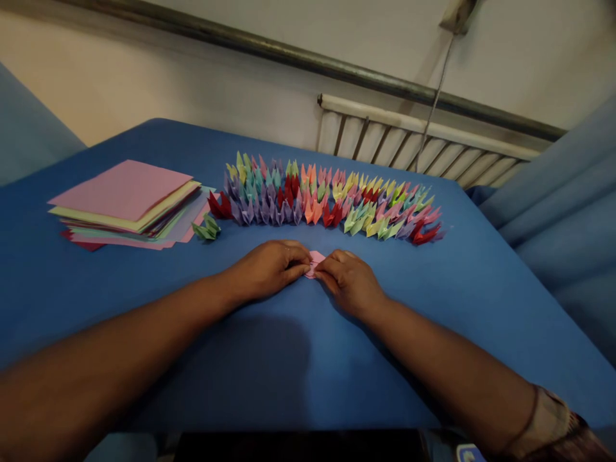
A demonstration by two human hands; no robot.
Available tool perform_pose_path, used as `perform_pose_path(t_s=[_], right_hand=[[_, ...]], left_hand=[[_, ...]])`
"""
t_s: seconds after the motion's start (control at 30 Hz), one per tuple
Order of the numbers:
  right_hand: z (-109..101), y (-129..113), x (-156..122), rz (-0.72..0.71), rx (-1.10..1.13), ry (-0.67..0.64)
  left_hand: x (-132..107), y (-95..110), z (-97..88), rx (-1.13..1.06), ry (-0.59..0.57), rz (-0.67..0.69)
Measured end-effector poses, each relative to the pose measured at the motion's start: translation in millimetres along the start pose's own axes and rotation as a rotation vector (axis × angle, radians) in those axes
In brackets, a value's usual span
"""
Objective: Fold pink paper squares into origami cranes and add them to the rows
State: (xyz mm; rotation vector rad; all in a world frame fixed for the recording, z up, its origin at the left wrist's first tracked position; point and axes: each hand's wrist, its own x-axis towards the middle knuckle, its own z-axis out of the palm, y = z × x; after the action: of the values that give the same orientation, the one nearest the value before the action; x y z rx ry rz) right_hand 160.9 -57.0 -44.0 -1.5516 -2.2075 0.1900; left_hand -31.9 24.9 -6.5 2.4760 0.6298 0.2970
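Note:
A small piece of folded pink paper (pixel 316 258) lies low over the blue table between my two hands. My left hand (pixel 276 266) pinches its left side, thumb and fingers pressed together. On the other side, my right hand (pixel 350 280) pinches the right edge in the same way. Fingers cover much of the paper, so its full shape is hidden. Just beyond the hands stand rows of folded paper cranes (pixel 312 208) in red, purple, pink, yellow, green and blue. A single green paper crane (pixel 206 228) sits apart at their left end.
A stack of coloured square paper sheets (pixel 122 192), pink on top, lies at the left of the blue-covered table (pixel 269 378). Behind the table are a radiator (pixel 385 131) and a pipe (pixel 289 54) along the wall. A blue curtain (pixel 568 205) hangs at the right.

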Motion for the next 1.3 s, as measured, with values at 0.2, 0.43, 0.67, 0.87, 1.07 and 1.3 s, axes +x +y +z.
perform_pose_path(t_s=[0.2,0.43,0.67,0.87,1.07,1.3], right_hand=[[0,0,0,-0.014,-0.075,-0.015],[-1,-1,0,0.000,-0.023,-0.003],[1,-2,1,0.006,-0.080,-0.006],[-3,-8,0,0.046,-0.149,-0.029],[-2,-6,0,0.083,-0.060,-0.030],[-2,-5,-1,0.131,-0.042,-0.023]], left_hand=[[-1,-4,1.8,0.094,-0.011,0.022],[-1,-6,5.0,0.193,-0.013,0.066],[1,1,6.6,0.252,0.033,0.076],[-2,-5,5.8,0.283,0.027,0.057],[-2,-12,12.3,0.219,0.055,-0.001],[2,-11,20.1,0.194,0.117,-0.064]])
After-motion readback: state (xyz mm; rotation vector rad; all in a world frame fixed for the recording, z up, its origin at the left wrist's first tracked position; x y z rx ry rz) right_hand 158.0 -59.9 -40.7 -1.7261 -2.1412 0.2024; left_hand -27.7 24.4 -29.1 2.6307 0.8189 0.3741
